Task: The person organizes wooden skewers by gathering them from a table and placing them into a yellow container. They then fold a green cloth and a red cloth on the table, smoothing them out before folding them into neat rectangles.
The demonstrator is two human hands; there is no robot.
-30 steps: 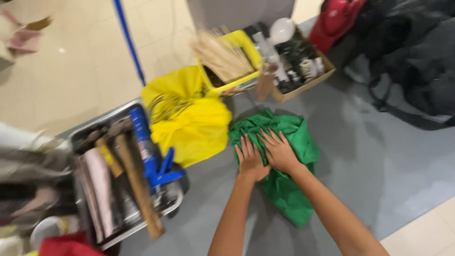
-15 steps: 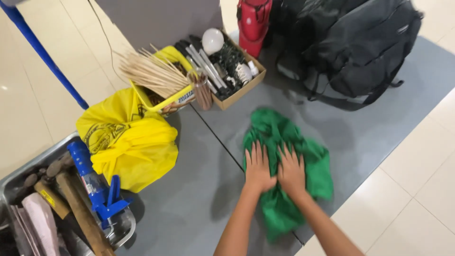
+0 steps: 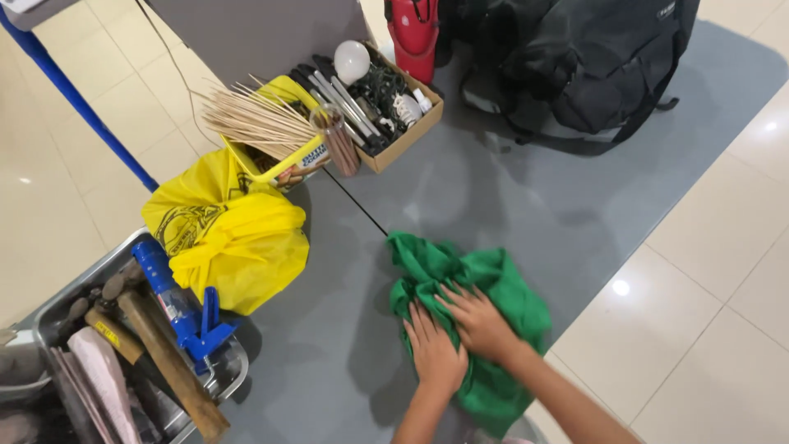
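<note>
While a grey mat [image 3: 526,205] is being seen spread over a glossy cream tiled floor [image 3: 723,271], a crumpled green cloth bag [image 3: 460,279] is being pressed flat against it near the mat's lower edge. The left hand [image 3: 433,353] and the right hand [image 3: 479,322] are being laid palm-down on the cloth side by side, touching, fingers spread and nothing being clenched. A knotted yellow plastic bag [image 3: 234,238] is being kept to the left of the cloth, well apart from it. Beyond it, a yellow container [image 3: 283,160] of thin wooden sticks [image 3: 251,119] is being shown just beside a cardboard box [image 3: 403,136] packed with dark tools, a white bulb [image 3: 352,60] and small parts that are too tangled to be told apart. A red canister [image 3: 413,33] and a black backpack [image 3: 575,66] are being cut off by the top edge. At the lower left, a metal tray [image 3: 226,382] is being only partly shown, with a blue clamp [image 3: 177,308] and a wooden-handled hammer [image 3: 160,353] lying in it; its other contents are being blurred and cropped. A blue pole [image 3: 74,99] is being seen slanting across the upper left, its ends out of frame. Both forearms are being cut off at the bottom edge, and the cloth's lowest part is being hidden behind them.
</note>
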